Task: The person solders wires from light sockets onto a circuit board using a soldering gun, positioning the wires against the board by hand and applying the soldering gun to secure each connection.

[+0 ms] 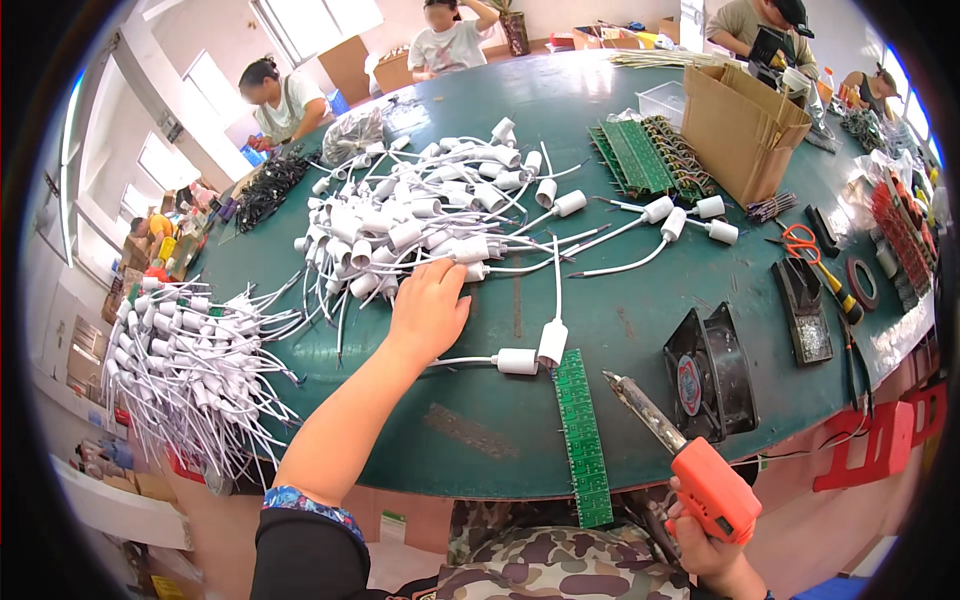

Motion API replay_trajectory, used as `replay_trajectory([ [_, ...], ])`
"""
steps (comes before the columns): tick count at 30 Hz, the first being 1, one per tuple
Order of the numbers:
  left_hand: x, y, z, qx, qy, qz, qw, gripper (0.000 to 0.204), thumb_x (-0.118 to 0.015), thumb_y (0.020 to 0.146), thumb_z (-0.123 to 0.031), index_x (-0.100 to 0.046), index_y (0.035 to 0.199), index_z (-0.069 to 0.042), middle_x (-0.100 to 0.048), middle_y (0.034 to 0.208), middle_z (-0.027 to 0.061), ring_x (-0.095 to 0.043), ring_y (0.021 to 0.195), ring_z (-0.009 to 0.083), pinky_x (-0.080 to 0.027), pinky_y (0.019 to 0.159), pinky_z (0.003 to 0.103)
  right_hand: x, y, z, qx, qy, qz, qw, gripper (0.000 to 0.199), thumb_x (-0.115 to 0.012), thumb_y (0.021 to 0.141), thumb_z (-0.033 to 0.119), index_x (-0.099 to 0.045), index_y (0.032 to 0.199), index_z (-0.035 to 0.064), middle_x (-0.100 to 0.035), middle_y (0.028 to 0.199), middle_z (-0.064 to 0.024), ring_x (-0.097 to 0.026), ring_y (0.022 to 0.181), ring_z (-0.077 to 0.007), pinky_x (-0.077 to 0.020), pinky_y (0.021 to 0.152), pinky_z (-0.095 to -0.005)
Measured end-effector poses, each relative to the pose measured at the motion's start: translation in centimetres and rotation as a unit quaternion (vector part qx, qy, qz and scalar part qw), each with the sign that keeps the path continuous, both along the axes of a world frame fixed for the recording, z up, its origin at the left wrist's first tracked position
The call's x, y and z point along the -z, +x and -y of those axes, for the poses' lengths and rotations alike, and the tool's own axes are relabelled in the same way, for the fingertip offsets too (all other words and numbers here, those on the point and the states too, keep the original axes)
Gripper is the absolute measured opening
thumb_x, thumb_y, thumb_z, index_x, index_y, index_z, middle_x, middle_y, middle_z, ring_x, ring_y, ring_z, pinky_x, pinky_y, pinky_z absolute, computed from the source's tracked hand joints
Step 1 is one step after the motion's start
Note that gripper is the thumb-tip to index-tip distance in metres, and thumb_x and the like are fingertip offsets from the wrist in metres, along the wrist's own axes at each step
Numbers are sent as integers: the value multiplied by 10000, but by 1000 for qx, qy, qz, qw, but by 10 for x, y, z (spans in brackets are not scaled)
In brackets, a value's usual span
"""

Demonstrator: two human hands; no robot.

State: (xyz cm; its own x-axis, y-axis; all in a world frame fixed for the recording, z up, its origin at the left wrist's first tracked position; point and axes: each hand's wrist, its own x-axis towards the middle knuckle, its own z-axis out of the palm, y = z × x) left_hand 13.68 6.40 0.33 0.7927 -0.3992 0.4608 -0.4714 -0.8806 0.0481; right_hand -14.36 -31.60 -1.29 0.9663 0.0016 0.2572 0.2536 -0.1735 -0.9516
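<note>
My left hand (430, 308) reaches to the near edge of a heap of white lamp sockets with white cables (405, 235). Its fingers are bent forward against the sockets, the thumb apart from them; no socket shows clearly in its grip. My right hand (705, 550) is wrapped round the handle of a red soldering gun (715, 490), whose metal tip points up and left. Between the hands a long green circuit board strip (583, 440) overhangs the table's front edge. Two white sockets, one upright (553, 343) and one lying (516, 361), sit at the strip's far end.
More wired sockets (165, 350) are bunched at the left edge. A black fan (712, 370) stands right of the strip. Beyond lie a black holder (800, 310), orange scissors (800, 243), stacked circuit boards (640, 160) and a cardboard box (745, 130). Other people work around the green table (500, 455).
</note>
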Motion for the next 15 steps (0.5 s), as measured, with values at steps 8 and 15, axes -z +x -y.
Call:
replay_trajectory([
  [8,-2,21,1,-33,88,-29,995,413,-790,801,-132,-659,1183,-46,-681,1159,127,-641,1051,351,-514,911,466,-5,0,-8,23,-15,32,999,374,-669,985,175,-628,1259,-75,-710,1111,-138,-665,744,-140,-571,651,-273],
  [15,-80,-19,-6,20,-156,-16,987,390,-808,801,-98,-688,1164,-23,-708,1100,138,-673,1000,262,-533,911,370,-21,-4,-6,10,-50,-2,999,343,-679,970,159,-644,1221,-70,-709,1102,-148,-674,726,-144,-571,668,-284],
])
